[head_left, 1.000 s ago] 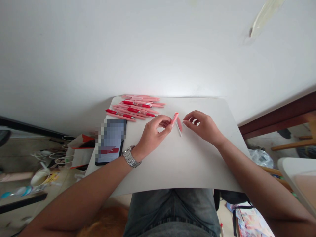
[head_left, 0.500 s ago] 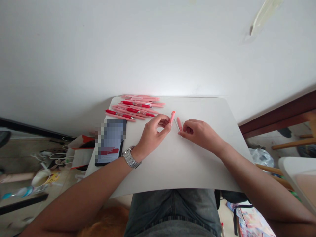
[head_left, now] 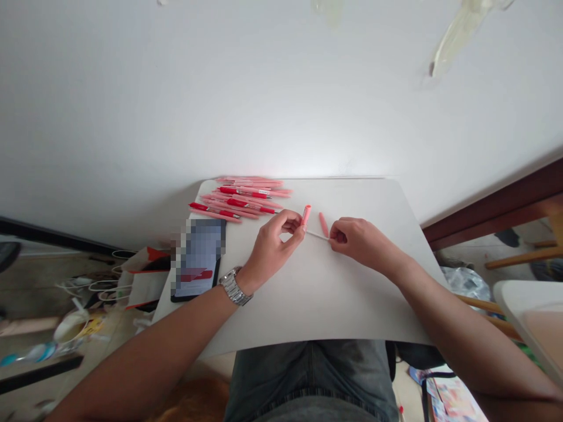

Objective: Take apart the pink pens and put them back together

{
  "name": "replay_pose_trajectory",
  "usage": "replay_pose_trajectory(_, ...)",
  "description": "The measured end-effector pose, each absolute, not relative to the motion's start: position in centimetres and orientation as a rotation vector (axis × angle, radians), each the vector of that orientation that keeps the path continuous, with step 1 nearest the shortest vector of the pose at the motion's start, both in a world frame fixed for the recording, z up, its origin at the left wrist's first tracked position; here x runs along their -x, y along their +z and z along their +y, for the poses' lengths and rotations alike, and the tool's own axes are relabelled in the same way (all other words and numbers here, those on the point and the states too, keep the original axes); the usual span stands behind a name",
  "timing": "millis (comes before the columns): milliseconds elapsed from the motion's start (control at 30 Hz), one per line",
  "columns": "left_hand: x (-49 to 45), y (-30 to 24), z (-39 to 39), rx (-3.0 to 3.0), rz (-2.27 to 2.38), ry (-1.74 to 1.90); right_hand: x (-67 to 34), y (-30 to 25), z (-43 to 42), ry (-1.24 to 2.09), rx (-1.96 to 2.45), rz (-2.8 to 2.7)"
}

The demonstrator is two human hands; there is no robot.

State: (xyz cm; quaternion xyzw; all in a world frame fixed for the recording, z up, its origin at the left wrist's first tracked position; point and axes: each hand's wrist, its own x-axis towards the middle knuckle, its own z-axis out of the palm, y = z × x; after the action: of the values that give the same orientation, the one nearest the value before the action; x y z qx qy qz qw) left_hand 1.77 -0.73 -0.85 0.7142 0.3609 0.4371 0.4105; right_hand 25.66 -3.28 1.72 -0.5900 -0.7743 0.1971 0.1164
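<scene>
My left hand (head_left: 284, 231) is closed, pinching a short pink pen cap (head_left: 307, 214) upright between thumb and fingers. Between the fingertips of my right hand (head_left: 358, 240) is one end of a thin white pen refill (head_left: 316, 235). Its other end points left and meets or passes just by my left fingertips; I cannot tell which. A pink pen barrel (head_left: 323, 223) lies on the white table (head_left: 308, 293) just beyond my right fingers. Several pink and red pens (head_left: 246, 200) are piled at the table's back left.
A phone (head_left: 199, 258) with a blurred screen lies at the table's left edge, near my left wrist. The white wall (head_left: 281, 105) rises behind the table. To the right stands another white tabletop (head_left: 528, 310). Bags and cables (head_left: 145, 275) are on the floor at left.
My right hand has swung the refill from steeply slanted to nearly level, its free end now at my left fingertips. The pink barrel stays on the table. The view has tilted slightly up.
</scene>
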Motion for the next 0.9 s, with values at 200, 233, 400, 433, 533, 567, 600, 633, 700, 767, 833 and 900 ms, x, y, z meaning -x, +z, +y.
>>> replay_pose_trajectory(200,-1.7,-0.7,-0.8,-1.778,0.938,1.086,-25.7,2.1,-3.3,0.540,1.650,-2.232)
replay_pose_trajectory(233,-1.7,-0.7,-0.8,-1.769,0.936,1.082,-25.7,2.2,-3.3,0.572,1.614,-2.174)
replay_pose_trajectory(400,-1.8,-0.3,-1.1,-1.721,0.883,1.026,-25.5,2.9,-3.2,0.949,1.418,-1.720)
replay_pose_trajectory(433,-1.9,-0.2,-1.2,-1.715,0.866,1.001,-25.5,2.9,-3.2,1.022,1.355,-1.637)
replay_pose_trajectory(533,-2.3,0.0,-1.6,-1.696,0.832,0.929,-25.3,2.8,-3.1,1.169,1.153,-1.463)
replay_pose_trajectory(567,-2.4,0.1,-1.7,-1.695,0.825,0.910,-25.2,2.7,-3.1,1.189,1.094,-1.427)
replay_pose_trajectory(600,-2.6,0.2,-1.8,-1.694,0.821,0.894,-25.1,2.5,-3.1,1.192,1.042,-1.396)
replay_pose_trajectory(633,-2.7,0.3,-1.9,-1.695,0.815,0.881,-25.1,2.3,-3.0,1.186,1.000,-1.371)
replay_pose_trajectory(700,-3.0,0.4,-2.1,-1.699,0.794,0.854,-25.0,2.0,-2.9,1.152,0.945,-1.329)
replay_pose_trajectory(767,-3.1,0.5,-2.2,-1.703,0.774,0.836,-25.1,1.7,-2.8,1.114,0.929,-1.306)
replay_pose_trajectory(833,-3.3,0.5,-2.4,-1.706,0.763,0.829,-25.1,1.7,-2.9,1.085,0.942,-1.300)
replay_pose_trajectory(900,-3.4,0.4,-2.4,-1.707,0.760,0.818,-25.0,1.8,-3.0,1.077,0.954,-1.301)
